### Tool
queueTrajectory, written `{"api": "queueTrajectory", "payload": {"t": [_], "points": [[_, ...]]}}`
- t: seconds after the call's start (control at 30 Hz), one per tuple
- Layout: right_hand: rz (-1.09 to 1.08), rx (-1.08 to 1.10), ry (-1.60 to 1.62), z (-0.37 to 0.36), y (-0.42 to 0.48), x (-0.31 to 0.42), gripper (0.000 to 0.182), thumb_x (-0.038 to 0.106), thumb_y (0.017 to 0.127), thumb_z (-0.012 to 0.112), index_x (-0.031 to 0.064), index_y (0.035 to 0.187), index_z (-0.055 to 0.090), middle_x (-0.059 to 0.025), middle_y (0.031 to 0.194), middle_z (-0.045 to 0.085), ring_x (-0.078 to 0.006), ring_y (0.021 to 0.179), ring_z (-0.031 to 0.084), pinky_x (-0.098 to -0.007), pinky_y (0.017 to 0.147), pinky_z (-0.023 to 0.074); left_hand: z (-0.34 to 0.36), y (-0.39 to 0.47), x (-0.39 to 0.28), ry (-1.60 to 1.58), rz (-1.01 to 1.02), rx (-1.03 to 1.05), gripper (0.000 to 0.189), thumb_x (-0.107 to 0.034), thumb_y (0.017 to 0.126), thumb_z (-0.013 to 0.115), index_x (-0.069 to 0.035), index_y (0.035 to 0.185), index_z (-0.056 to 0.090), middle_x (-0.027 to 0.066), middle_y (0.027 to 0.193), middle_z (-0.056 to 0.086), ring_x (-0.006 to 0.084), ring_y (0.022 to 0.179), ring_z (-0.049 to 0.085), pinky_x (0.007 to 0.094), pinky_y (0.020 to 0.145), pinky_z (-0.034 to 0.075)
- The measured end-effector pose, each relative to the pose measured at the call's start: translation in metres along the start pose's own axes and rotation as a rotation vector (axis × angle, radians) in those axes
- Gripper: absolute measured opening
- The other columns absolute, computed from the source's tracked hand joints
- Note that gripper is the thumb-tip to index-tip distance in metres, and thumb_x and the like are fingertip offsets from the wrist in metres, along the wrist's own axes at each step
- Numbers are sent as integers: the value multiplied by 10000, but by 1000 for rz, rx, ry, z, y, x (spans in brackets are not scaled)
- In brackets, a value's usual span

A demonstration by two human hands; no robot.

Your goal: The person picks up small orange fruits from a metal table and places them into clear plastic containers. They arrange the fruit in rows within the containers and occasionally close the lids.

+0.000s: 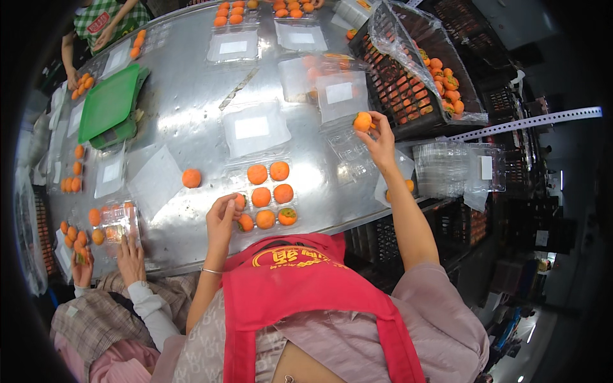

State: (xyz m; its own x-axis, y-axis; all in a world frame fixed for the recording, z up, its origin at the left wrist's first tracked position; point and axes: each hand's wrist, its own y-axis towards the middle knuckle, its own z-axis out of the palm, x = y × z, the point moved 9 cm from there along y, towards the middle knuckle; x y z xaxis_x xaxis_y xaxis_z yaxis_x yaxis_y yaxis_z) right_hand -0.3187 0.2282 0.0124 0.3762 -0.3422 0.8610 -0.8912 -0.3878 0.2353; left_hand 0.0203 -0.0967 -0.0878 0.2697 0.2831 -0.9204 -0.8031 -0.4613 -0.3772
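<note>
A clear plastic fruit tray (235, 178) lies in front of me on the metal table, with several orange persimmons (261, 197) in its cups. The top left cup holds no fruit. At the tray's left column, my left hand (221, 215) has its thumb and fingers on a persimmon (241, 201), partly hidden by them. Off to the right, my right hand (381, 139) pinches another persimmon (362, 122) above the table, beside the black crate. Left of the tray sits a lone persimmon (191, 178). Beyond the tray is a clear sheet with a white label (252, 128).
A black plastic crate (397, 81), lined with film, holds many persimmons at the right. Below it stand stacked clear trays (445, 163). A green tray (107, 103) rests at the left. A co-worker's hands (130, 261) handle fruit at lower left; another person (107, 28) stands across.
</note>
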Motion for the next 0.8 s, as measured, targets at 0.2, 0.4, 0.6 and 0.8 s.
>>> {"api": "queueTrajectory", "payload": {"t": [0.2,0.4,0.6,0.8], "points": [[-79,-72,213,0,-24,87,578,7,838,812,11,1340,525,-106,1315,583,-209,1231,604,-361,1071,508,9,-7,-5,-9,4,48,293,-203,1075,576,11,1255,666,27,934,676,92,836,604,252,764,504],[-180,-109,176,-6,-40,132,587,-6,807,832,11,1318,543,-92,1304,552,-204,1208,606,-351,1048,517,9,-9,-7,-18,33,64,303,-205,1074,582,12,1271,658,34,940,682,94,838,610,254,762,506],[-303,-165,26,-15,-51,168,556,13,792,847,18,1279,579,-91,1256,549,-204,1164,610,-343,993,536,2,-16,-2,-19,36,55,297,-207,1074,582,12,1260,660,36,933,691,97,827,622,255,758,516],[-364,-188,-79,-17,-61,191,529,29,776,858,30,1241,606,-95,1225,548,-218,1128,617,-337,967,545,-1,-18,8,-13,51,57,280,-204,1073,587,9,1241,658,37,924,692,91,821,623,249,740,517]]}}
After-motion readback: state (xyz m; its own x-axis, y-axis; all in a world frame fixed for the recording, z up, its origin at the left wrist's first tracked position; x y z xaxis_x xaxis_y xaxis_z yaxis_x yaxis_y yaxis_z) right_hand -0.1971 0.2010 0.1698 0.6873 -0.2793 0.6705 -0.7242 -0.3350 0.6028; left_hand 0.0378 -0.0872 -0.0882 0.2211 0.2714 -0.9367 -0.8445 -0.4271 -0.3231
